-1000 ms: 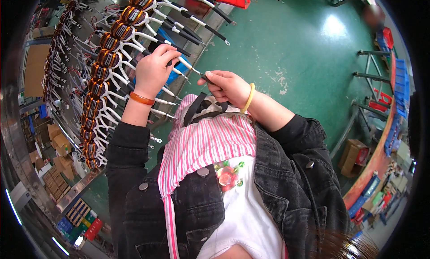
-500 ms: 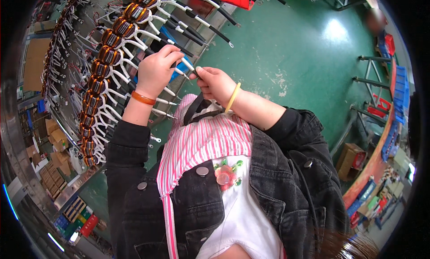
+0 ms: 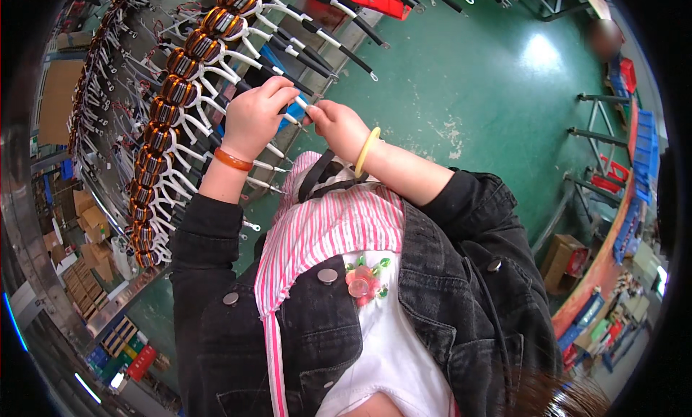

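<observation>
My left hand (image 3: 254, 120) is closed around a white-sleeved lead (image 3: 301, 103) that belongs to a long row of copper-wound coils (image 3: 178, 90). At the lead's outer end, my right hand (image 3: 342, 131) pinches with thumb and fingers. A short stretch of white shows between the two hands; the tip is hidden in the right fingers. Just below the left hand, other white leads (image 3: 268, 185) with metal lugs stick out. Beyond the hands, further leads (image 3: 353, 56) wear black sleeves with ring lugs at their ends.
A second row of wired coils (image 3: 90, 78) runs along the far left. Behind the leads are a blue bin (image 3: 271, 59) and a red bin (image 3: 382, 0). At the right stand metal table legs (image 3: 598, 125), a cardboard box (image 3: 562, 262) and blue trays (image 3: 644, 154). Another person's blurred head is at upper right.
My right hand has slid a little up and left along the lead, closer to my left hand. The dark piece that showed at its fingertips is now mostly covered. The left hand barely moved.
</observation>
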{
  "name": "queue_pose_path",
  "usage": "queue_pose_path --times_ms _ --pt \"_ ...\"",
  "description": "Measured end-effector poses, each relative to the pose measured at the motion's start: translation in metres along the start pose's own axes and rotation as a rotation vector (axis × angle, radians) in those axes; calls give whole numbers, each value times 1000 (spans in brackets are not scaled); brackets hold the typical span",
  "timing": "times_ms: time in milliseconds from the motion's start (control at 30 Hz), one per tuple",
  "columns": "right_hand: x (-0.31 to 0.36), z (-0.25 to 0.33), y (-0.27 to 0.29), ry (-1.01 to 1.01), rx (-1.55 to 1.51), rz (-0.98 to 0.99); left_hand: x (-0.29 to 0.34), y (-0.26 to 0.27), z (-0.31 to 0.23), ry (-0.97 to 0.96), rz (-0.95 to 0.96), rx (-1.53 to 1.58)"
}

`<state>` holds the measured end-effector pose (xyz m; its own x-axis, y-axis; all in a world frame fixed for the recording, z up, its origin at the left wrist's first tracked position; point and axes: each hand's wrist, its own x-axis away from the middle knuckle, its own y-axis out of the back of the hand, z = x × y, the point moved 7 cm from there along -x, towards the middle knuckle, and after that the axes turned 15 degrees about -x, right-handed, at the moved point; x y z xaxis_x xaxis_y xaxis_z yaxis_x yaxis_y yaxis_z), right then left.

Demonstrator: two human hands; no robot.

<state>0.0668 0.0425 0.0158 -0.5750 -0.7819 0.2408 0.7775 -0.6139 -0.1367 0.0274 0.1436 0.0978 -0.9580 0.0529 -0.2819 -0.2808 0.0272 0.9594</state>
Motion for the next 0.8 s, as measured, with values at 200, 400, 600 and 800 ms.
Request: queue_pose_path --times_ms 200,400,600,800 --pt "19 -16 -1 -498 -951 260 1 4 2 13 1 25" --pt "17 -23 2 -465 -742 158 2 -1 5 18 10 18" --pt "6 -24 -3 -557 -964 202 0 1 4 19 -10 37" --pt "14 -23 3 -564 -979 275 -2 3 2 32 -30 47"
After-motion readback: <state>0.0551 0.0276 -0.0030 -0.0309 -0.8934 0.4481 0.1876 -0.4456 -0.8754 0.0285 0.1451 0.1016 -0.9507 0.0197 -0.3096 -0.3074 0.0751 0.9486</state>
